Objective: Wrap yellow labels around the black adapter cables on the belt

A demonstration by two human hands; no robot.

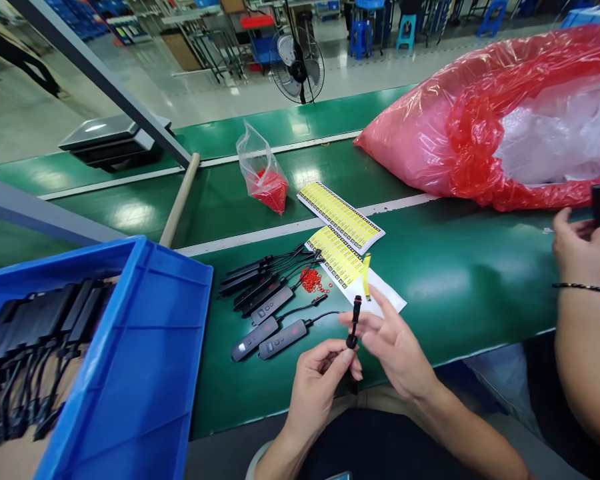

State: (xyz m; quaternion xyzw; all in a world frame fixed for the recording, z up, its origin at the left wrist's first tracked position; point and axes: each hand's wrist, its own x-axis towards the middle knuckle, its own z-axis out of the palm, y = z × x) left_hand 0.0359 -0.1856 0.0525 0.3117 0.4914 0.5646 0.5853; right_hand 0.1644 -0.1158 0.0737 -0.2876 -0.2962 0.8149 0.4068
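Note:
My left hand (325, 377) is closed on a black cable with a plug connector (357, 310) standing upright above the fingers. Beside it, my right hand (393, 340) has its fingers partly spread around the connector. A narrow yellow label (367, 277) clings to the tip of its index finger. On the green bench left of my hands lie several black controllers with short cables, among them one grey-faced controller with buttons (284, 339). A small pile of red rings (311, 280) rests by their cable ends. Sheets of yellow labels (343, 217) lie just beyond.
A blue crate (175, 333) holding several black controllers stands at the left. Farther back are a clear bag of red pieces (271, 190) and a large red plastic bag (415, 133). At the right, a co-worker's hand (583, 250) holds a black object.

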